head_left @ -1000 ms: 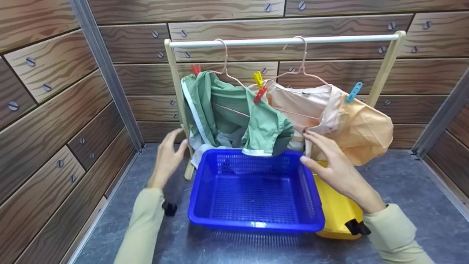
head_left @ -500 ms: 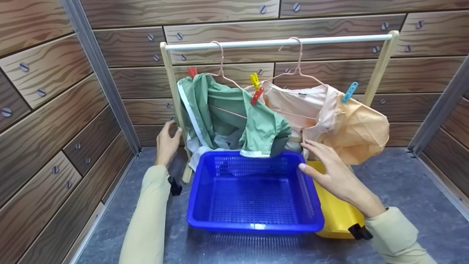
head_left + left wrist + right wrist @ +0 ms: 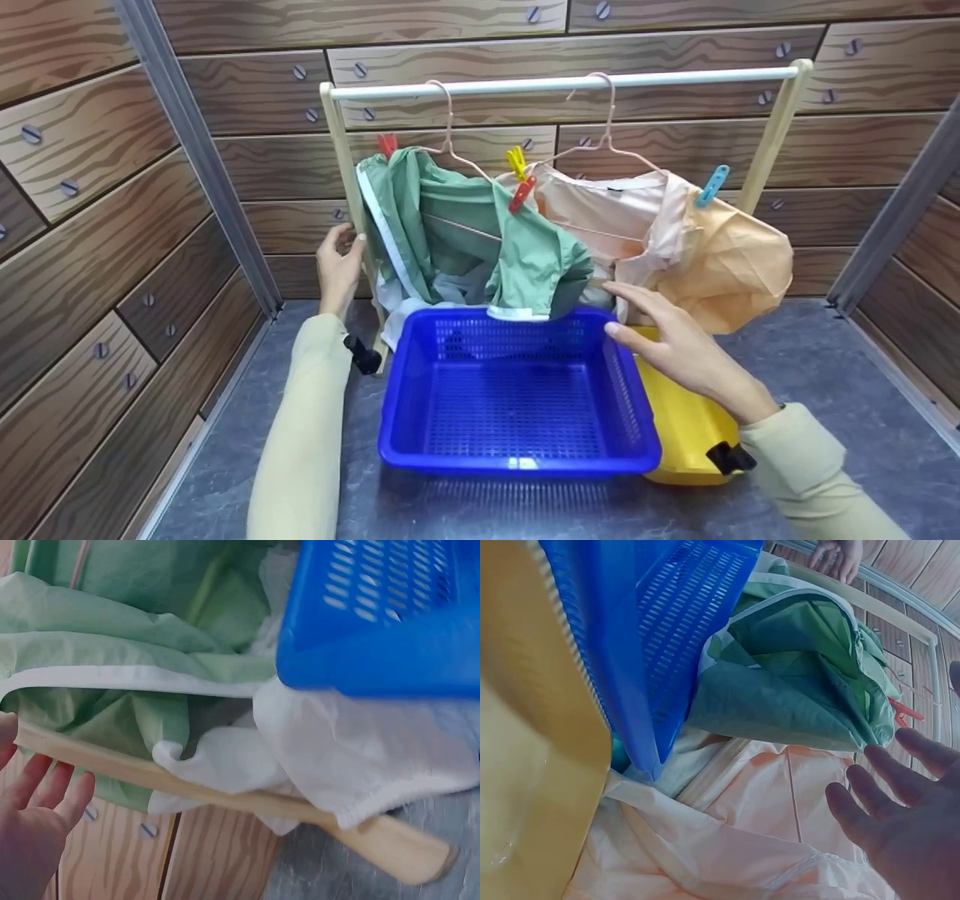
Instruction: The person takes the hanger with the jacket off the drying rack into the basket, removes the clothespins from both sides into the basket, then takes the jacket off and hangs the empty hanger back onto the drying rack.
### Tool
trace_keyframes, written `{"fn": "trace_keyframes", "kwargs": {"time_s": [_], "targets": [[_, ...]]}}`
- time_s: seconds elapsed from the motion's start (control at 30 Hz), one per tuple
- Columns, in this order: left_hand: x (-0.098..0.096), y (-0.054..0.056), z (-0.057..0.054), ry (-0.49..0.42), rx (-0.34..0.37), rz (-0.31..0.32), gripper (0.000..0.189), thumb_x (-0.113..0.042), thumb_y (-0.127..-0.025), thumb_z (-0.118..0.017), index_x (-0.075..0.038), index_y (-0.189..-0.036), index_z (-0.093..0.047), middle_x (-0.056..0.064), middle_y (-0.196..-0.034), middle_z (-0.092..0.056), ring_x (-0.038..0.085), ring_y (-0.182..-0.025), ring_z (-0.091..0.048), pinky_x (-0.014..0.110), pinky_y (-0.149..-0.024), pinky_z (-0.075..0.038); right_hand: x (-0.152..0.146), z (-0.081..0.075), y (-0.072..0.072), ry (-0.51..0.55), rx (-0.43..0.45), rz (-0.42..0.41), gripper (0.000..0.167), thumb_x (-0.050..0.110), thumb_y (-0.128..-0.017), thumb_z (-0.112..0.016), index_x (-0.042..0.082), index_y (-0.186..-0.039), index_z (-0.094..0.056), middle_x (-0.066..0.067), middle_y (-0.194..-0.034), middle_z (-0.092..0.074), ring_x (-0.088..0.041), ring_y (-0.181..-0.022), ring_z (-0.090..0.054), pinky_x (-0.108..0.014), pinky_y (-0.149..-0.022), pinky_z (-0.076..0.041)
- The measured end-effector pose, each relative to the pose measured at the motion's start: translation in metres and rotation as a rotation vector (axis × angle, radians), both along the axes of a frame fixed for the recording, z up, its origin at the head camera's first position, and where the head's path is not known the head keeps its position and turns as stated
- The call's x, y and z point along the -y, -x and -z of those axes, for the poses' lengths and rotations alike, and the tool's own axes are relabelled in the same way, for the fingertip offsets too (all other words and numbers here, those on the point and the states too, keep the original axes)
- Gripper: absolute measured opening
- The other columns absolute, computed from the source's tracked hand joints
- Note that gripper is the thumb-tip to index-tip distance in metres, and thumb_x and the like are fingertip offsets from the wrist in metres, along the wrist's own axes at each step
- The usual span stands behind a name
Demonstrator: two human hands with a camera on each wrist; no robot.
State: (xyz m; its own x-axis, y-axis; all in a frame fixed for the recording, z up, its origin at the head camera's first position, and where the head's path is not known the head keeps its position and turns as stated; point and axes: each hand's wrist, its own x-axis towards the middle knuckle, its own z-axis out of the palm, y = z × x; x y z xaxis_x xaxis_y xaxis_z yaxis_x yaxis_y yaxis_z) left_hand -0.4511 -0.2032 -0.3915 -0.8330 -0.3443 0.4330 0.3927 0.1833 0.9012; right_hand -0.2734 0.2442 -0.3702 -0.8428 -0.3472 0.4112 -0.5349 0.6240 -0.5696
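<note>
The left hand (image 3: 341, 262) is at the left wooden post (image 3: 247, 802) of a clothes rack, its thumb and fingertips right at the post's edge. The right hand (image 3: 679, 345), fingers extended and holding nothing, is over the right rim of a blue basket (image 3: 517, 463). On the rack's white bar (image 3: 555, 84), a pink hanger (image 3: 450, 127) bears a green garment (image 3: 461, 187) with white trim. A second hanger (image 3: 610, 120) bears a peach garment (image 3: 727, 262). Clothespins fasten both: red (image 3: 523, 193), yellow (image 3: 516, 161) and blue (image 3: 712, 186).
A yellow container (image 3: 686, 427) stands right of the basket, partly hidden under the right forearm. White cloth (image 3: 360, 750) hangs behind the basket's back left corner. Wood-patterned walls (image 3: 75, 300) enclose the grey floor (image 3: 217, 465) on the left, back and right.
The left hand has moved up and toward the rack's left post. The right hand has stayed near the basket's right rim. The whole head view has shifted slightly.
</note>
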Motion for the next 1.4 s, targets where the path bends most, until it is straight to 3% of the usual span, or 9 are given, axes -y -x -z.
{"fn": "trace_keyframes", "kwargs": {"time_s": [0.17, 0.27, 0.5, 0.73, 1.1, 1.2, 1.4], "targets": [[0.001, 0.001, -0.001, 0.000, -0.031, -0.075, 0.019, 0.000, -0.094, -0.060, 0.007, -0.112, -0.064, 0.017, -0.097, -0.062, 0.018, -0.086, -0.054, 0.026, -0.078, -0.042, 0.005, -0.010, 0.009, 0.020, -0.020, -0.011, 0.050, 0.032, -0.098, -0.061, 0.016, -0.144, -0.049, -0.004, -0.142, -0.051, -0.023, -0.124, -0.049, -0.048, -0.103, -0.038], [0.001, 0.001, 0.000, 0.012, -0.034, -0.102, 0.016, 0.001, -0.094, -0.060, 0.006, -0.108, -0.064, 0.016, -0.096, -0.062, 0.018, -0.085, -0.053, 0.026, -0.077, -0.041, 0.006, -0.016, 0.015, 0.024, -0.040, 0.004, 0.047, 0.030, -0.099, -0.061, 0.010, -0.141, -0.053, -0.008, -0.138, -0.055, -0.027, -0.120, -0.054, -0.048, -0.101, -0.042], [-0.001, 0.001, 0.004, 0.053, -0.006, -0.090, 0.016, -0.002, -0.095, -0.060, 0.005, -0.109, -0.064, 0.018, -0.103, -0.064, 0.024, -0.094, -0.057, 0.030, -0.085, -0.043, 0.014, -0.037, 0.036, -0.022, -0.110, 0.049, 0.040, 0.023, -0.097, -0.064, 0.007, -0.133, -0.060, -0.010, -0.123, -0.064, -0.027, -0.099, -0.063, -0.047, -0.089, -0.049], [0.004, -0.002, 0.004, 0.118, 0.018, -0.104, 0.017, -0.004, -0.096, -0.060, 0.002, -0.111, -0.063, 0.017, -0.104, -0.064, 0.025, -0.097, -0.057, 0.035, -0.089, -0.043, 0.042, -0.045, 0.067, -0.042, -0.167, 0.042, 0.039, 0.021, -0.094, -0.068, 0.006, -0.130, -0.062, -0.013, -0.126, -0.063, -0.032, -0.106, -0.062, -0.048, -0.091, -0.048], [0.003, 0.000, -0.004, 0.181, 0.033, -0.098, 0.017, -0.007, -0.097, -0.060, 0.001, -0.112, -0.064, 0.016, -0.105, -0.065, 0.025, -0.096, -0.059, 0.035, -0.086, -0.044, 0.061, -0.049, 0.112, -0.057, -0.287, 0.063, 0.024, 0.017, -0.092, -0.070, 0.007, -0.114, -0.073, -0.008, -0.111, -0.071, -0.025, -0.092, -0.067, -0.043, -0.083, -0.051], [0.003, 0.001, -0.007, 0.187, 0.019, -0.096, 0.017, -0.006, -0.096, -0.060, 0.001, -0.111, -0.065, 0.016, -0.104, -0.066, 0.024, -0.094, -0.059, 0.033, -0.083, -0.045, 0.061, -0.050, 0.118, -0.005, -0.283, 0.075, 0.019, 0.015, -0.092, -0.070, 0.006, -0.108, -0.075, -0.006, -0.105, -0.073, -0.021, -0.090, -0.066, -0.039, -0.082, -0.050], [0.002, 0.000, -0.008, 0.192, 0.042, -0.093, 0.016, -0.009, -0.098, -0.059, 0.000, -0.109, -0.064, 0.014, -0.102, -0.065, 0.022, -0.091, -0.058, 0.030, -0.078, -0.045, 0.063, -0.046, 0.122, 0.108, -0.163, 0.074, 0.014, 0.014, -0.096, -0.064, 0.004, -0.104, -0.071, -0.005, -0.094, -0.069, -0.018, -0.087, -0.060, -0.035, -0.081, -0.045]]}}
